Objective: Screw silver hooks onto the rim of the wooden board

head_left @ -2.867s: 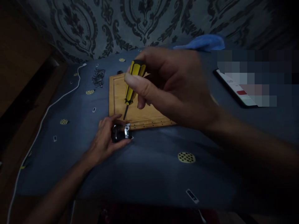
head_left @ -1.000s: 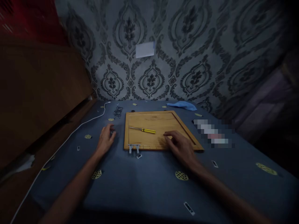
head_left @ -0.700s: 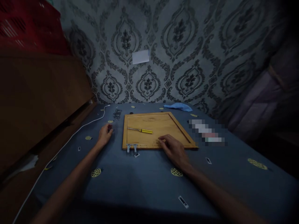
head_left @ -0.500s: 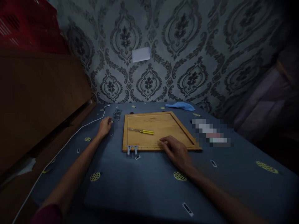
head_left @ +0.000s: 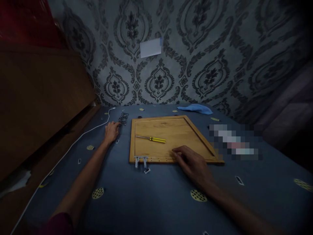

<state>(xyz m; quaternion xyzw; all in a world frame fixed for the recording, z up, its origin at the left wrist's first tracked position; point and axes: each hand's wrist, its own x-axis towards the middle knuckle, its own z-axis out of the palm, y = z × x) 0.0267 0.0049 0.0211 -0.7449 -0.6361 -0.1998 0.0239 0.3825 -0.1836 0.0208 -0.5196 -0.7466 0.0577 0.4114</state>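
Observation:
My left hand (head_left: 112,131) reaches with fingers stretched out to the near edge of a small pile of metal pieces (head_left: 123,118), left of a wooden panel (head_left: 171,127) with a raised frame. The pieces look like wire clips or hinges; their exact kind is unclear. My right hand (head_left: 192,163) is at the panel's front edge, thumb and index tips close together; anything between them is too small to see. A yellow-handled screwdriver (head_left: 156,139) lies on the panel. Two grey metal brackets (head_left: 141,161) sit at its front left edge, beside a row of small holes (head_left: 158,160).
The patterned blue cloth (head_left: 146,202) covers the work surface. A blue rag (head_left: 195,109) lies at the back right, and a blurred-out item (head_left: 234,142) lies right of the panel. A white cable (head_left: 73,147) runs along the left, beside a brown wooden cabinet (head_left: 44,94).
My left hand has moved forward, its fingertips now at the metal pile. My right hand stays by the panel's front edge. The view has shifted slightly.

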